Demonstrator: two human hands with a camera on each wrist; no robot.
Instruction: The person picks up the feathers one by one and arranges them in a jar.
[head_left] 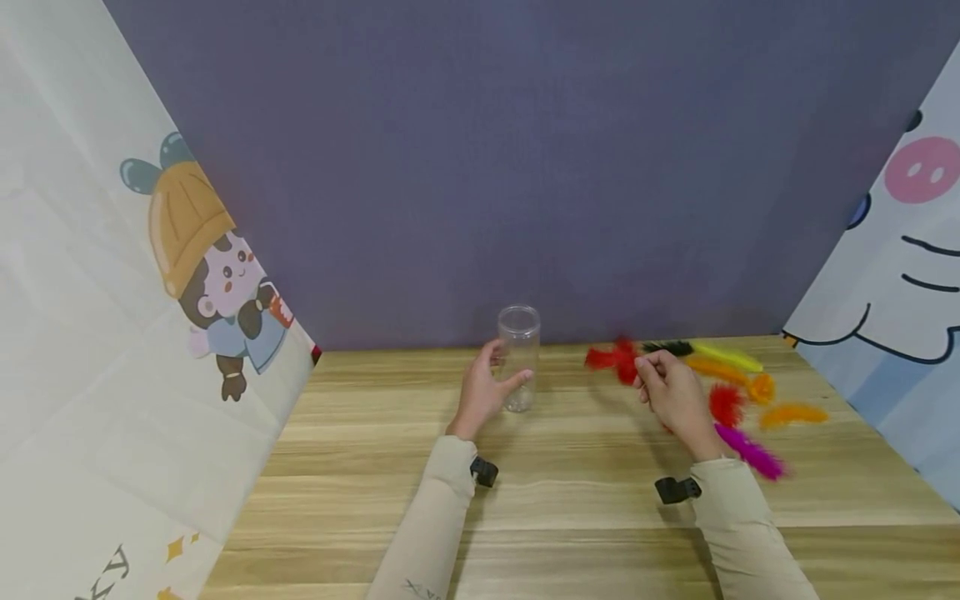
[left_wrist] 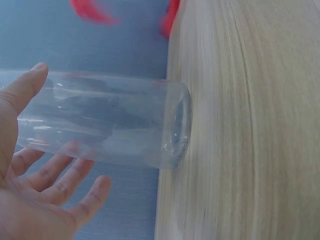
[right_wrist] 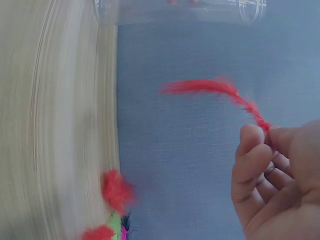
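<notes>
A clear plastic jar (head_left: 519, 350) stands upright on the table, its rim up. My left hand (head_left: 483, 390) holds it from the left side, thumb (left_wrist: 27, 87) on one side and fingers (left_wrist: 62, 185) spread on the other. To the right of the jar, my right hand (head_left: 675, 398) pinches the end of a red feather (right_wrist: 200, 86) between thumb and forefinger. The feather hangs in the air and bends toward the jar. Beside and beyond the right hand lie a black feather (head_left: 671, 347), a yellow feather (head_left: 727, 357), and a fluffy red feather (head_left: 725, 406).
Orange feathers (head_left: 793, 415) and a magenta feather (head_left: 750, 450) lie at the right on the wooden table (head_left: 570, 533). A grey-blue panel (head_left: 517, 167) rises behind the table. Cartoon-printed sheets (head_left: 75, 292) flank both sides.
</notes>
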